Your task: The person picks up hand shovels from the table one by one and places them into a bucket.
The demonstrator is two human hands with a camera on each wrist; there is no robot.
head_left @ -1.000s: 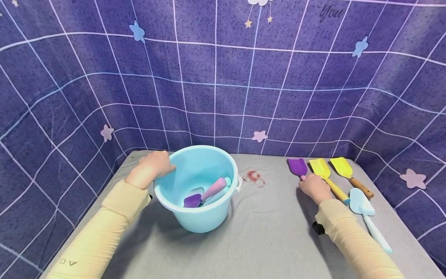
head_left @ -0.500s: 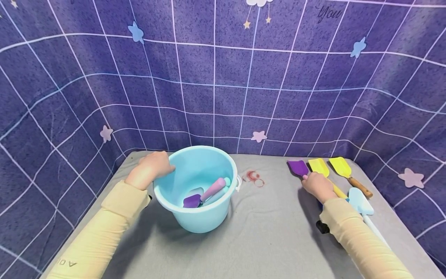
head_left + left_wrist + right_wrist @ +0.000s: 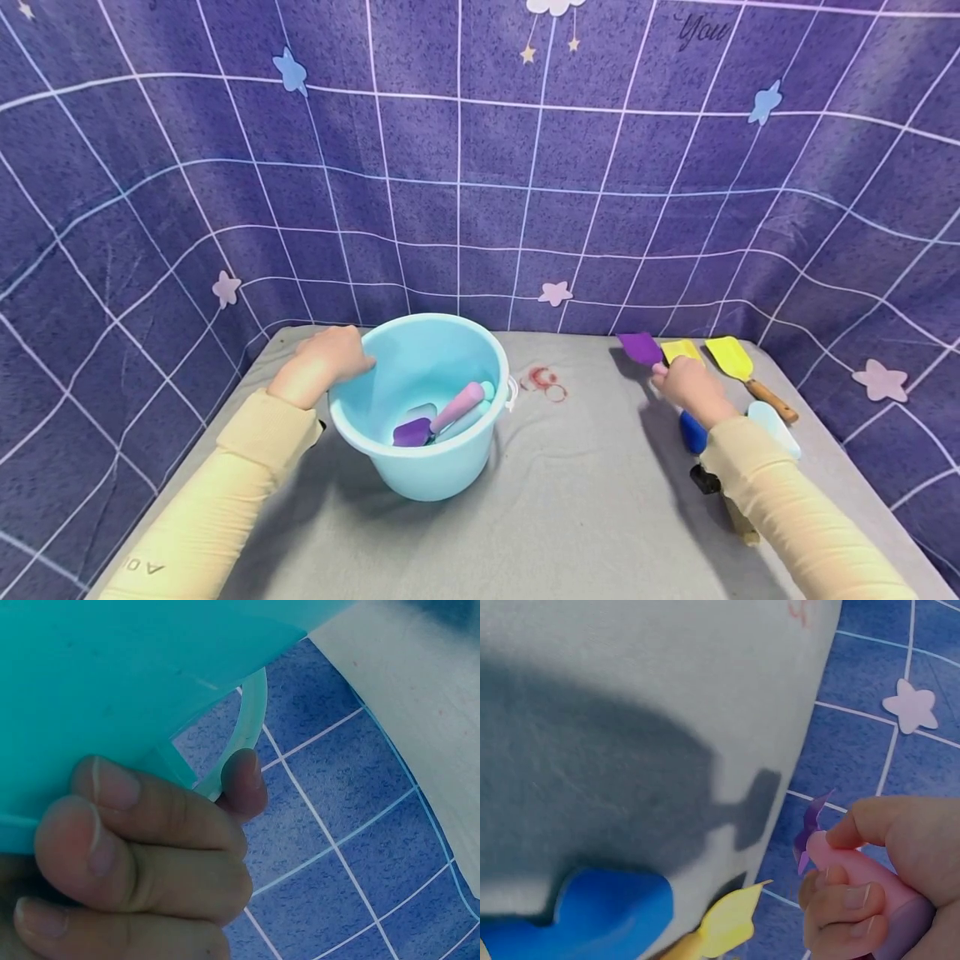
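Note:
My left hand (image 3: pixel 330 354) grips the rim of a light blue bucket (image 3: pixel 435 475) at its left side; the left wrist view shows curled fingers (image 3: pixel 172 881) against its wall. Inside the bucket lies a toy shovel (image 3: pixel 459 408) with a purple blade and pink handle, over pale blue pieces partly hidden. My right hand (image 3: pixel 696 392) holds another purple toy shovel (image 3: pixel 641 347) by its pink handle (image 3: pixel 862 877), raised off the table. Below that hand lies a blue shovel (image 3: pixel 693 432), partly covered by the forearm.
Two yellow shovels, one nearer the hand (image 3: pixel 681 350) and one with a brown handle (image 3: pixel 731 358), lie at the back right. A light blue shovel (image 3: pixel 776 423) is mostly behind the right sleeve. Red marks (image 3: pixel 543 382) stain the grey cloth. A purple curtain (image 3: pixel 480 208) rises behind.
My right hand has lifted the purple shovel off the cloth and moved slightly right, uncovering the blue shovel and covering more of the light blue one. The left hand and bucket have stayed put.

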